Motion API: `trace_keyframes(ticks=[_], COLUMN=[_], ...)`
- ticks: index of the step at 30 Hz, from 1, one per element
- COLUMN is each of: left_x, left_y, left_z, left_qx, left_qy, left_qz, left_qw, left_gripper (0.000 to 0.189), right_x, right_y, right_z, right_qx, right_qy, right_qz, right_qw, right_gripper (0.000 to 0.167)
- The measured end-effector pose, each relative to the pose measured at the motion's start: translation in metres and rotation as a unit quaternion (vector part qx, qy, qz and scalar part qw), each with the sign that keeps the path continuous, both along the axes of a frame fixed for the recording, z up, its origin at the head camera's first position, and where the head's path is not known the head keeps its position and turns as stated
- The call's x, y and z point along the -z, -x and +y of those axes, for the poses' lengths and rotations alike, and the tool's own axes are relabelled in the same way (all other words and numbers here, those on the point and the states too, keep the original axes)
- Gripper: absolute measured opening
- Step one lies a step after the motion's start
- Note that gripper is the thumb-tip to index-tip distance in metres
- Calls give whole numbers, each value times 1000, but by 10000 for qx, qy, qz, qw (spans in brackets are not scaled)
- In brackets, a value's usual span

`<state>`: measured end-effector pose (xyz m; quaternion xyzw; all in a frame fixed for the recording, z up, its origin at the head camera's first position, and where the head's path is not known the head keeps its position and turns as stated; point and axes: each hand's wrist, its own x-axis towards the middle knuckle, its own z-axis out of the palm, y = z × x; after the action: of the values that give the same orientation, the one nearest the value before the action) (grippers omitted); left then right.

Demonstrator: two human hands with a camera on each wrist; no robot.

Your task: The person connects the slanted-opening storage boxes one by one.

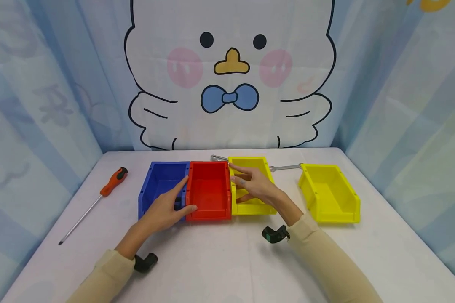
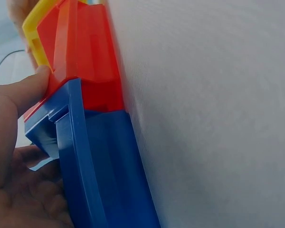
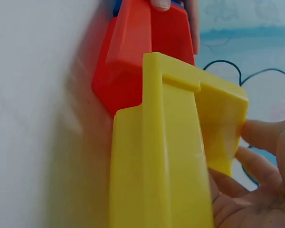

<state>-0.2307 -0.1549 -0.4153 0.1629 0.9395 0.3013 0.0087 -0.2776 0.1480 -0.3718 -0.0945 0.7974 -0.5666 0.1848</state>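
Observation:
Blue [image 1: 163,171], red [image 1: 209,212] and yellow [image 1: 255,208] bins stand side by side. My left hand [image 1: 163,212] lies at the join of the blue and red bins, with its thumb over the red rim in the left wrist view. Its other fingers reach into the blue bin and are partly hidden. My right hand [image 1: 255,184] reaches over the middle yellow bin, fingers spread and touching its left rim near the red bin. In the right wrist view the fingers [image 3: 263,135] meet the yellow wall from its inner side.
A second yellow bin [image 1: 335,198] stands apart at the right. An orange-handled screwdriver [image 1: 111,182] lies at the left. One wrench [image 1: 286,167] lies between the yellow bins, and another metal tool's end [image 1: 217,158] shows behind the row. Printed curtains [image 1: 227,126] enclose the white table [image 1: 220,261].

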Motion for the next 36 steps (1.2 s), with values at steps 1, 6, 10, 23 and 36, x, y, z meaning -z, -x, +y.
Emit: trace_keyframes(ticks=[1,6,10,23,36], left_x=[0,0,-1,-1,-1], left_y=[0,0,-1,-1,0], left_z=[0,0,-1,-1,0], left_qx=[0,2,4,-2,0], left_qy=[11,21,5,23,22], left_qz=[-6,-13,-6,11,10], left_qw=[10000,10000,10000,10000,10000], left_gripper=[96,96,96,96,95], right_x=[1,3,3,7,7], right_y=[0,0,-1,-1,-2], right_z=[1,1,-2,-3,-2], right_qx=[12,61,81,87,109], right_qy=[37,54,-4,-72,-10], right_qz=[-30,-65,-75,-19,-38], right_qw=[10000,9999,9999,9999,9999], right_gripper=[62,62,62,61,61])
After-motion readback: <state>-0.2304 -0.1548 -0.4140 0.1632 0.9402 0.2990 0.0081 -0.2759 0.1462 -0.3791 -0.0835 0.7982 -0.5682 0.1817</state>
